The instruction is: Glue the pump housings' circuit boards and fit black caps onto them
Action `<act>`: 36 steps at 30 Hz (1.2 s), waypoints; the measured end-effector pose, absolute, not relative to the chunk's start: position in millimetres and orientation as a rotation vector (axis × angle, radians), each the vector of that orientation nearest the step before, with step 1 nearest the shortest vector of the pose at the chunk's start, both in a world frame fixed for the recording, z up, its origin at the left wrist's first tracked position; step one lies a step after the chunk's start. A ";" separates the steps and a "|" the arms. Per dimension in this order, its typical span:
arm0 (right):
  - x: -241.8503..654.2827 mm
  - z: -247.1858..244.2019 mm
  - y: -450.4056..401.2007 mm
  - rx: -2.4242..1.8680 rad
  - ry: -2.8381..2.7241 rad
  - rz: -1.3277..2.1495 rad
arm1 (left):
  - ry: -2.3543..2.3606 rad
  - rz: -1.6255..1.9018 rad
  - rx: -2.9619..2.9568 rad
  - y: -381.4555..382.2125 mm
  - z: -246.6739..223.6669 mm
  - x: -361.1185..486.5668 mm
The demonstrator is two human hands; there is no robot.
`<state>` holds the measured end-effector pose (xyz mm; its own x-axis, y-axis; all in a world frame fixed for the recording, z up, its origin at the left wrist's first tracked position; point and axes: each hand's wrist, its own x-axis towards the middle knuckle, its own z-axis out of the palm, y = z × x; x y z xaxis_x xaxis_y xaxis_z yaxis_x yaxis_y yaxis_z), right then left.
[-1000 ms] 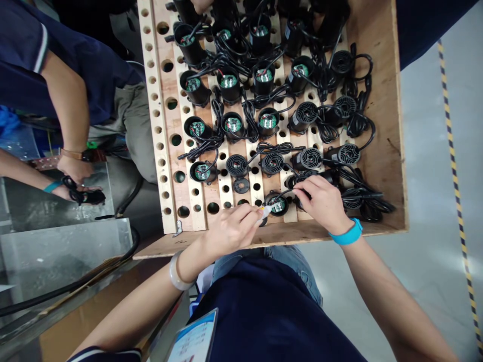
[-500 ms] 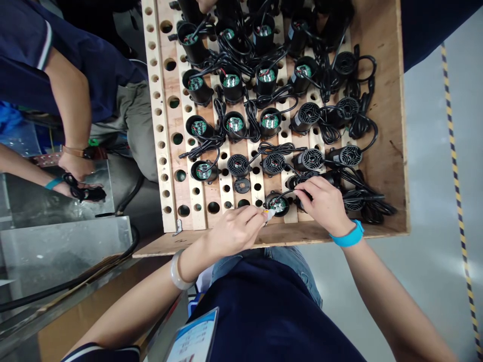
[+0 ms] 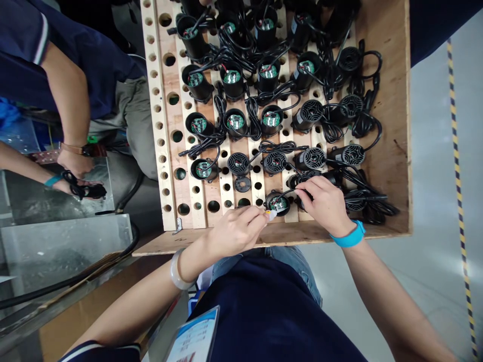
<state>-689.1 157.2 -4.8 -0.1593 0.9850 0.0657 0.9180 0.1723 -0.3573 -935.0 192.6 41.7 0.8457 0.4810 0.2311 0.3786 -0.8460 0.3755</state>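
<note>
My left hand (image 3: 239, 229) is closed around a small tube with a whitish nozzle (image 3: 271, 215) and a bit of yellow; most of it is hidden by the fingers. The nozzle's tip reaches over the rim of an open black round housing (image 3: 277, 203), which has a green circuit board inside. From that housing a black cable (image 3: 288, 192) runs to my right hand (image 3: 325, 205), whose thumb and fingers pinch it. Just left of the housing, a loose black disc (image 3: 242, 184) with a central hole lies below a housing with a slotted cover (image 3: 238, 164).
A wooden box (image 3: 390, 201) with drilled wooden strips holds rows of black housings, some open, some covered, with bundled black cables (image 3: 372, 201) at the right. On the left, a co-worker's hands (image 3: 75, 168) hold a black cabled part over a metal surface (image 3: 30, 191).
Both hands keep their grips, almost unmoved. The nozzle's tip has shifted slightly over the housing. The view of the box has shifted a little.
</note>
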 end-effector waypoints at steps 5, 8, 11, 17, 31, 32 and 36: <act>-688.8 -5.3 157.3 -1.818 -2.173 0.320 | 0.640 0.422 2.723 192.4 44.2 -935.5; -689.0 -5.4 157.0 -1.805 -2.172 0.307 | 0.635 0.368 2.722 192.3 45.3 -936.7; -689.1 -5.1 157.0 -1.797 -2.172 0.312 | 0.634 0.334 2.712 192.3 45.2 -938.1; -689.1 -3.8 157.4 -1.826 -2.171 0.352 | 0.604 0.306 2.700 192.2 42.3 -939.9; -689.6 -4.1 156.8 -1.811 -2.159 0.328 | 0.856 0.530 2.127 193.8 23.3 -964.5; -689.8 -3.6 156.9 -1.808 -2.157 0.327 | 0.942 0.558 1.977 193.7 20.0 -969.0; -690.9 2.1 156.5 -1.790 -2.165 0.339 | 1.061 0.670 1.297 193.8 16.2 -988.0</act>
<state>-690.9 156.5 2.1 -0.1705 0.9815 0.0871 0.9080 0.1908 -0.3729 -988.0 193.8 16.2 0.4048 0.8815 -0.2432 0.1594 0.1938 0.9680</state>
